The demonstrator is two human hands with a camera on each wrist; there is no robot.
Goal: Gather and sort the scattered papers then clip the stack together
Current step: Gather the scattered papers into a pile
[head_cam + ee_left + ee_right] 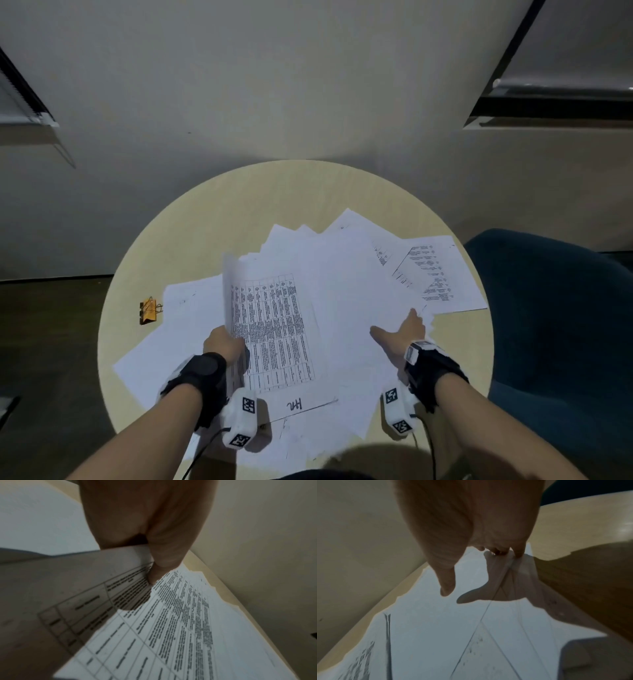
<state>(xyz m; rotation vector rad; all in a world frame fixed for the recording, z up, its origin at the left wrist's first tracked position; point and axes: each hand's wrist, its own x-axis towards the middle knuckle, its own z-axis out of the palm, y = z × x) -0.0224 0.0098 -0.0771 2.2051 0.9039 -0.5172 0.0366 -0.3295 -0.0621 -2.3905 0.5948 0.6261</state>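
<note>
Several white papers (342, 274) lie fanned across the round table (239, 198). A printed table sheet (274, 329) lies on top near me. My left hand (224, 344) pinches a small bunch of sheets (230, 291) and holds them raised on edge; in the left wrist view the thumb (164, 555) presses on that lifted sheet (68, 588). My right hand (404, 330) reaches over the loose sheets at the right, thumb spread, and its fingertips (518, 550) touch the papers (436, 628) there. An orange binder clip (148, 310) sits on the table's left side, apart from the papers.
A dark blue chair (561, 325) stands close against the table's right edge. A plain wall (308, 85) rises behind the table. Bare tabletop shows at the far side and around the clip.
</note>
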